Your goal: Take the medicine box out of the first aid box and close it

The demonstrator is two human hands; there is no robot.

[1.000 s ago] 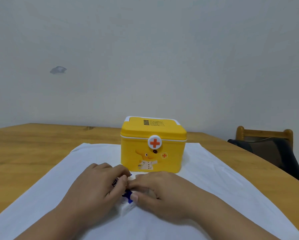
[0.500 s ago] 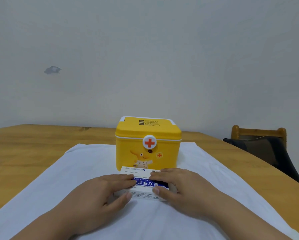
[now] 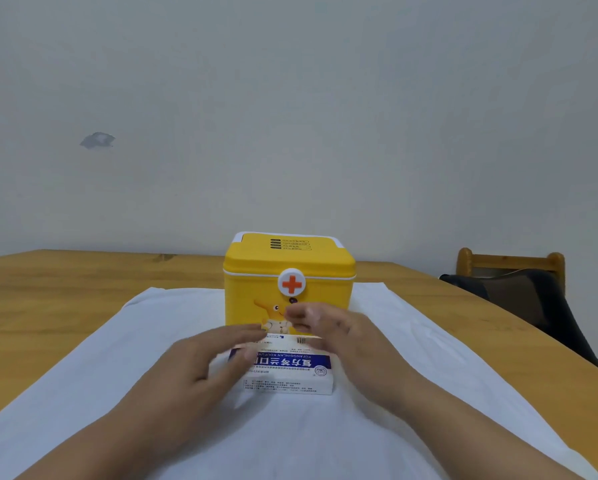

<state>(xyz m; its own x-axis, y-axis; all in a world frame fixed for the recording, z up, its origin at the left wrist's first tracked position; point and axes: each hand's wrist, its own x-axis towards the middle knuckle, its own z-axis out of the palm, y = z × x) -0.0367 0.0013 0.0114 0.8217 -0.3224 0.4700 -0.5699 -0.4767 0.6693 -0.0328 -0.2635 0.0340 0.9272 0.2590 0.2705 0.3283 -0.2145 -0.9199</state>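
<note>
The yellow first aid box [image 3: 311,271] stands on the white cloth with its lid down and a round red-cross clasp on the front. A white and blue medicine box [image 3: 290,370] lies flat on the cloth just in front of it. My left hand [image 3: 214,355] hovers over the medicine box's left end, fingers spread, holding nothing. My right hand [image 3: 339,330] is raised between the medicine box and the first aid box's front, fingers loosely apart and blurred.
A white cloth [image 3: 117,375] covers the middle of the wooden table [image 3: 48,292]. A wooden chair with a dark garment [image 3: 526,292] stands at the right past the table's edge. A plain wall lies behind.
Both hands have let go of the medicine box, which now lies flat on the cloth. They have lifted off it, the right hand moving up toward the first aid box's front.
</note>
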